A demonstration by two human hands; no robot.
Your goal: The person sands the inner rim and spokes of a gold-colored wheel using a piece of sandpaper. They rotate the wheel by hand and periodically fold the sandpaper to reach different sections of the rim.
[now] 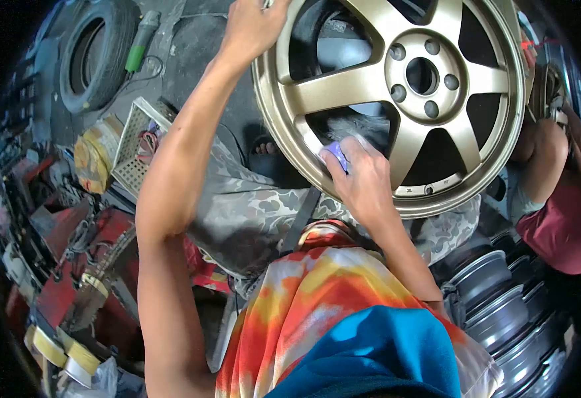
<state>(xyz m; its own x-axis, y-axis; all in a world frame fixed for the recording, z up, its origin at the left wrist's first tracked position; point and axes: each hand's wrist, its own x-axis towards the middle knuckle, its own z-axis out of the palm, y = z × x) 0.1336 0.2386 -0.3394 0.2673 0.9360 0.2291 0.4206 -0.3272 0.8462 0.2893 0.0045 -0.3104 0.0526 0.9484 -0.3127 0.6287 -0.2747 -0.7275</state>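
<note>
A gold six-spoke wheel rim (330, 89) stands in front of me, its face turned toward me. At the upper left, my left hand (257, 30) grips the rim's outer edge, its fingers partly cut off by the top of the view. My right hand (363, 172) is closed around a small purple pad (336, 154), mostly hidden under the fingers. The pad presses on the inner side of the rim's lip at the lower left, between two spokes.
A tyre (91, 56) and a green-and-grey power tool (143, 41) lie at the upper left, near a perforated plastic basket (131, 149). Stacked metal rims (496, 292) stand at the lower right. Another person (556, 199) sits at the right. Rolls of tape (71, 355) lie lower left.
</note>
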